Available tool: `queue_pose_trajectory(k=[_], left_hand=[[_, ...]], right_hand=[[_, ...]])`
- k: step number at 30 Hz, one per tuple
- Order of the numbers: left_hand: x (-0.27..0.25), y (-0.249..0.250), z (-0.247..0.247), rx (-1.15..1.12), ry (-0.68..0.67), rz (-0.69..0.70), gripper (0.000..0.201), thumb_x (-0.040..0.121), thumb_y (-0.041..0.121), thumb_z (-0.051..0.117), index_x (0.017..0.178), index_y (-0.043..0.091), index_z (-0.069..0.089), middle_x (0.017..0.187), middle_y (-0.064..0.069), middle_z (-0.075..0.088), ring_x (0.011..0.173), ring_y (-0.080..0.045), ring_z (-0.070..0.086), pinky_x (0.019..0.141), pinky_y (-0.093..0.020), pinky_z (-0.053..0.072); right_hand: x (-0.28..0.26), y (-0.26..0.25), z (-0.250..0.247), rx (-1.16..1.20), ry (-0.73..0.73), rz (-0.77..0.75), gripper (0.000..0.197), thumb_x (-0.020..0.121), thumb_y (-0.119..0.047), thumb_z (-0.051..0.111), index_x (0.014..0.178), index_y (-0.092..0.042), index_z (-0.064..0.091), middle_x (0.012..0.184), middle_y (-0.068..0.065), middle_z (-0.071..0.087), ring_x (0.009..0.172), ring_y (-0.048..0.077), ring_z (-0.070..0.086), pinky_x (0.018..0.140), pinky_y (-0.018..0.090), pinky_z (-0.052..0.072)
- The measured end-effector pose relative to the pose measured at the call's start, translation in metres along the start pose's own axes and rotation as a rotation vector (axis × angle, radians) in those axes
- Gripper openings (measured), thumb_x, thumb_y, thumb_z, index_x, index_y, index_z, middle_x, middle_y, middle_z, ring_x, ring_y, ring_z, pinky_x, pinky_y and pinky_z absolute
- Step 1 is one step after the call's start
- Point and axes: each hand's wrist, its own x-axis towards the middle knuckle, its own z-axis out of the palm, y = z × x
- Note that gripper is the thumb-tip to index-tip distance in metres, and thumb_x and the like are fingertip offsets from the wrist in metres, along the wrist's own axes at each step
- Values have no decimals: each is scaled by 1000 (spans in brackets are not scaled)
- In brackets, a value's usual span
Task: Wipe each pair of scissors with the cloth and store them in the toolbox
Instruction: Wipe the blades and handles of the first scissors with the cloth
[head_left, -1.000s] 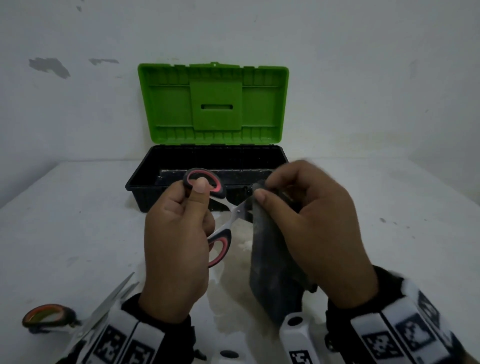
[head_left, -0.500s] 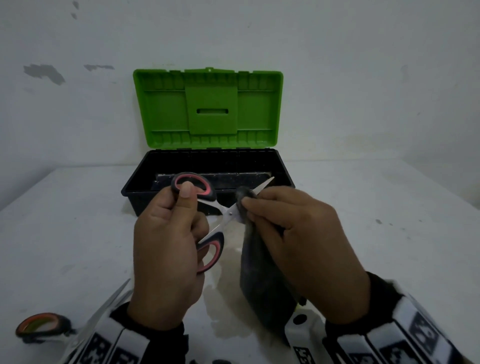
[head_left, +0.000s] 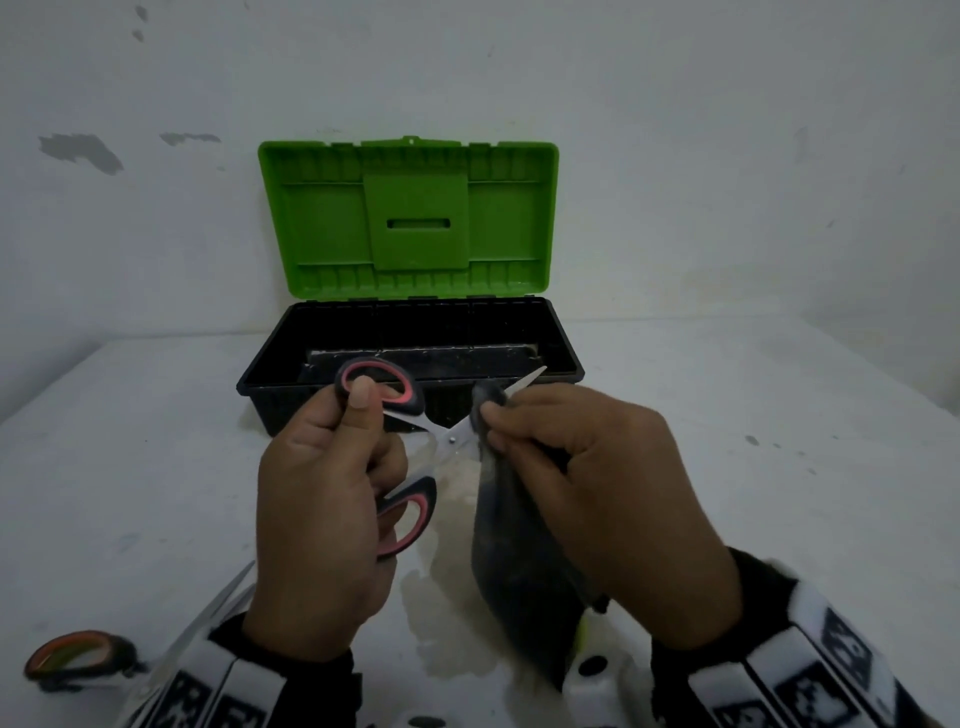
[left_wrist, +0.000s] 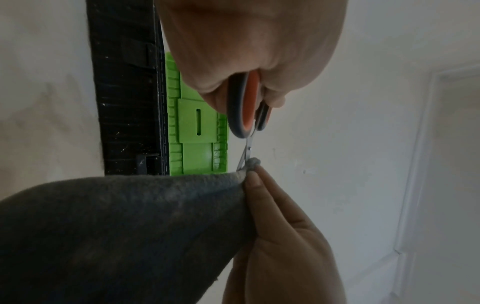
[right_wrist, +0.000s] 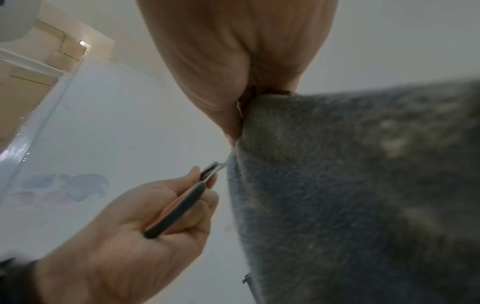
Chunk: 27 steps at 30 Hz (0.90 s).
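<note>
Since a second ago the right hand (head_left: 613, 509) has slid the grey cloth (head_left: 519, 561) back along the blades toward the pivot, so the bright tip now pokes out past its knuckles, over the front rim of the toolbox (head_left: 410, 364).

Farthest left, below and outside the left hand (head_left: 322, 519), a second pair of scissors (head_left: 78, 657) with an orange-lined handle lies on the white table (head_left: 779, 467), partly cut off by the wristband.

That left hand is raised in front of the box, back toward me, clenched around the red-and-black scissors (head_left: 410, 441): the thumb presses on the upper loop, the curled fingers hold the lower one. Blades point up and to the right, toward the other hand.

Just right of it, the right hand pinches a fold of cloth around the blades between thumb and fingertips, the rest of the cloth hanging down toward the table.

Beyond both hands the toolbox stands open, its green lid (head_left: 410, 218) upright against the wall.

From the left wrist the scissors' loop (left_wrist: 240, 107) shows edge-on inside the fist, and the right hand's fingertips (left_wrist: 255, 181) nip the cloth just past the pivot. From the right wrist, looking upward, I can see the left palm (right_wrist: 135, 224) and the handle lying across its curled fingers, which the head view hides.
</note>
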Motion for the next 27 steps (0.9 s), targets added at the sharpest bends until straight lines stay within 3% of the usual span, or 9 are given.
queue_pose_trajectory(k=[4, 8, 10, 13, 18, 21, 23, 27], left_hand=[[0, -2, -2, 7, -17, -6, 33, 100, 22, 47, 86, -8, 49, 55, 1, 18, 47, -11, 15, 37, -15, 17], [1, -2, -3, -8, -13, -29, 30, 99, 23, 47, 74, 11, 57, 54, 1, 20, 46, -10, 16, 37, -15, 17], [2, -3, -3, -4, -28, -29, 31, 99, 24, 47, 72, 14, 58, 53, 2, 21, 45, -10, 17, 37, -15, 17], [1, -4, -3, 9, -32, -20, 29, 99, 23, 47, 74, 12, 57, 54, 2, 20, 46, -10, 16, 37, -15, 16], [3, -2, -3, -11, -39, -22, 32, 99, 23, 47, 71, 14, 58, 55, 0, 18, 47, -12, 15, 37, -15, 16], [3, -5, -4, 40, -32, -10, 31, 98, 24, 48, 84, -2, 54, 55, 0, 18, 49, -14, 13, 38, -17, 14], [4, -8, -6, 74, 8, -5, 35, 98, 26, 49, 93, -9, 52, 54, -1, 19, 48, -14, 14, 39, -17, 15], [6, -11, -10, 208, 56, 65, 35, 98, 31, 51, 91, -3, 57, 52, -1, 24, 46, -14, 17, 44, -21, 17]], right_hand=[[5, 14, -9, 49, 108, 111, 14, 85, -8, 72, 92, -17, 79, 86, -5, 76, 85, 2, 63, 80, -1, 41], [-1, 4, -3, 10, 51, 63, 18, 84, -7, 73, 98, -16, 79, 94, -6, 76, 89, 1, 64, 87, 6, 45], [0, 8, -5, 25, 58, 95, 15, 85, -9, 72, 96, -17, 79, 91, -5, 76, 88, 2, 64, 85, 3, 45], [5, 15, -10, 38, 117, 165, 13, 86, -11, 71, 93, -18, 79, 85, -5, 75, 86, 3, 62, 78, -2, 41], [1, 3, -3, 28, 106, 98, 17, 84, -8, 73, 98, -16, 78, 90, -7, 75, 92, -2, 60, 84, -5, 37], [6, 20, -13, -33, 107, 199, 15, 85, -13, 72, 96, -21, 79, 88, -10, 75, 86, -3, 60, 80, -4, 38], [9, 31, -21, -51, 129, 280, 16, 85, -17, 73, 98, -25, 79, 93, -12, 76, 86, -6, 61, 83, -1, 40], [12, 30, -32, -27, 144, 301, 18, 85, -20, 72, 101, -28, 77, 94, -21, 71, 86, -6, 63, 86, 2, 43]])
